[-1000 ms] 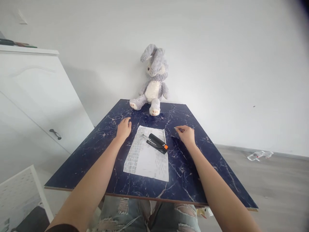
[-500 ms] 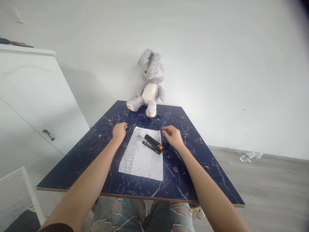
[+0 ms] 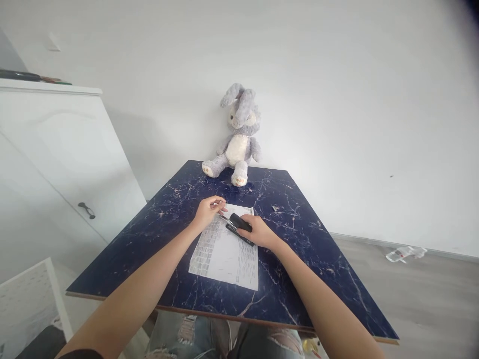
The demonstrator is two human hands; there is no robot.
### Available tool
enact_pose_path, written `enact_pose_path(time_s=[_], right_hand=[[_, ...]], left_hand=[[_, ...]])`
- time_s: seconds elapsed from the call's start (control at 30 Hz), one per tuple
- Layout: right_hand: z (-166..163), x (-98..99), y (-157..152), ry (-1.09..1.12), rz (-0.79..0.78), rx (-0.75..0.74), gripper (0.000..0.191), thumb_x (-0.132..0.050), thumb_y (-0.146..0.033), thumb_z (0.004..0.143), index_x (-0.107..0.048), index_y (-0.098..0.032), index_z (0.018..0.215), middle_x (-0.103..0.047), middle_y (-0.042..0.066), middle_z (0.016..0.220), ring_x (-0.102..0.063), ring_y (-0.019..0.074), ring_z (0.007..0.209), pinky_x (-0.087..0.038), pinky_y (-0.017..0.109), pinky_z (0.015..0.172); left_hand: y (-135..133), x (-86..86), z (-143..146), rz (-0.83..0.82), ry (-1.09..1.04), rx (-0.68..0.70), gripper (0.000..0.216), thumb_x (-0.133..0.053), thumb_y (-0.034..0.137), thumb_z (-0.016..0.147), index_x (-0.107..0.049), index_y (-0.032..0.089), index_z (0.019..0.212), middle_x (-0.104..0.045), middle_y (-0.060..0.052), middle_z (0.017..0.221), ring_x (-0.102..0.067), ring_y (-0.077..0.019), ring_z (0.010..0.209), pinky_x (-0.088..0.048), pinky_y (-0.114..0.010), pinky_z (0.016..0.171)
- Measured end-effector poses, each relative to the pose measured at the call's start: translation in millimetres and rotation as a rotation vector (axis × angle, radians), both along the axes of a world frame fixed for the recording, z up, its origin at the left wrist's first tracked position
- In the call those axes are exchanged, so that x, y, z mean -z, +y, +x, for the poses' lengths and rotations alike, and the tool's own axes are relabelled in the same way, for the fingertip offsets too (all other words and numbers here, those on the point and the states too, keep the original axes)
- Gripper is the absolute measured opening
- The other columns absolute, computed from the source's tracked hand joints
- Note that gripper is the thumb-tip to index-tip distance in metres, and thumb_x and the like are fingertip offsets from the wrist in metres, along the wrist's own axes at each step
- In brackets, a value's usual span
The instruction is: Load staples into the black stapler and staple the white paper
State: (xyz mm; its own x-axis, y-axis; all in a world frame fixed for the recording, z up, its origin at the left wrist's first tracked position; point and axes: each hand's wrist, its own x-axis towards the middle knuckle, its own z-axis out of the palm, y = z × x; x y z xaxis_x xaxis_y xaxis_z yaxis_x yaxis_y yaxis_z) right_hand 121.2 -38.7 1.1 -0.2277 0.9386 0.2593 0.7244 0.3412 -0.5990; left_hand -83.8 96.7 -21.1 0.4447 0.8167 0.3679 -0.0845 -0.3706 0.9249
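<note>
A black stapler (image 3: pixel 239 238) lies open on the printed sheet of paper (image 3: pixel 228 267), its metal staple track showing between the top and the base. My right hand (image 3: pixel 258 232) is closed around the stapler's rear part, hiding the orange patch there. By the track's front end is my left hand (image 3: pixel 210 212), above the paper's far left corner, thumb and fingers drawn together. What those fingers hold, if anything, is too small to make out. A small pale piece (image 3: pixel 275 209) sits on the table beyond my right hand.
The dark blue marbled table (image 3: pixel 149 259) carries a grey plush rabbit (image 3: pixel 239 139) at its far edge, against the wall. A white cabinet (image 3: pixel 56 149) stands left. Clear plastic (image 3: pixel 404 253) lies on the floor to the right.
My right hand has moved from the paper's far right corner onto the stapler and taken hold of it. My left hand has moved right, to the stapler's front end.
</note>
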Motion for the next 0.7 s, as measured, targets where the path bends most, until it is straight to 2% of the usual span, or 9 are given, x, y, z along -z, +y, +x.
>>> enact_pose_path(time_s=[0.1, 0.17, 0.3, 0.47, 0.57, 0.7], right_hand=[[-0.2, 0.0, 0.3, 0.016, 0.002, -0.003, 0.012, -0.065, -0.029, 0.088, -0.061, -0.019, 0.083, -0.061, 0.000, 0.078, -0.053, 0.0154, 0.069, -0.036, 0.028, 0.065], [0.9, -0.3, 0.5, 0.019, 0.007, -0.010, 0.013, -0.065, -0.029, 0.088, -0.061, -0.019, 0.083, -0.060, -0.001, 0.077, -0.053, 0.0152, 0.069, -0.035, 0.028, 0.064], [4.4, -0.5, 0.8, 0.008, -0.003, -0.014, 0.013, -0.066, -0.030, 0.088, -0.062, -0.019, 0.084, -0.060, -0.001, 0.077, -0.053, 0.0151, 0.069, -0.035, 0.027, 0.065], [6.3, 1.6, 0.8, 0.013, -0.023, -0.009, 0.013, -0.066, -0.032, 0.089, -0.064, -0.018, 0.088, -0.064, 0.000, 0.082, -0.056, 0.0161, 0.072, -0.037, 0.027, 0.067], [6.3, 2.0, 0.6, 0.003, -0.008, -0.012, 0.013, -0.065, -0.031, 0.089, -0.065, -0.018, 0.089, -0.064, 0.001, 0.082, -0.056, 0.0166, 0.073, -0.037, 0.028, 0.068], [7.5, 1.4, 0.8, 0.025, -0.027, -0.027, 0.015, -0.064, -0.033, 0.090, -0.065, -0.018, 0.090, -0.065, 0.001, 0.084, -0.057, 0.0168, 0.074, -0.039, 0.028, 0.069]], left_hand=[[0.2, -3.9, -4.8, 0.020, 0.030, -0.009, 0.039, -0.072, 0.053, 0.086, -0.069, 0.016, 0.094, -0.069, -0.003, 0.071, -0.072, -0.0191, 0.062, -0.053, -0.025, 0.051], [-0.4, -6.7, -7.1, 0.055, 0.071, -0.014, 0.036, -0.070, 0.052, 0.088, -0.070, 0.015, 0.093, -0.068, -0.003, 0.069, -0.070, -0.0169, 0.060, -0.050, -0.023, 0.049], [-2.9, -9.9, -8.4, 0.062, 0.115, 0.053, 0.037, -0.073, 0.050, 0.086, -0.071, 0.015, 0.098, -0.072, -0.005, 0.075, -0.073, -0.0196, 0.072, -0.056, -0.026, 0.059], [-1.1, -5.1, -8.0, 0.043, 0.140, 0.124, 0.038, -0.075, 0.051, 0.085, -0.072, 0.015, 0.095, -0.077, -0.008, 0.081, -0.076, -0.0225, 0.078, -0.059, -0.029, 0.066], [2.8, -2.6, -9.8, 0.104, 0.166, 0.133, 0.035, -0.076, 0.048, 0.085, -0.075, 0.015, 0.095, -0.078, -0.010, 0.086, -0.077, -0.0235, 0.082, -0.060, -0.031, 0.074], [8.0, -5.4, -15.9, 0.212, 0.339, 0.131, 0.032, -0.080, 0.043, 0.082, -0.080, 0.019, 0.103, -0.080, -0.010, 0.100, -0.076, -0.0256, 0.093, -0.059, -0.035, 0.087]])
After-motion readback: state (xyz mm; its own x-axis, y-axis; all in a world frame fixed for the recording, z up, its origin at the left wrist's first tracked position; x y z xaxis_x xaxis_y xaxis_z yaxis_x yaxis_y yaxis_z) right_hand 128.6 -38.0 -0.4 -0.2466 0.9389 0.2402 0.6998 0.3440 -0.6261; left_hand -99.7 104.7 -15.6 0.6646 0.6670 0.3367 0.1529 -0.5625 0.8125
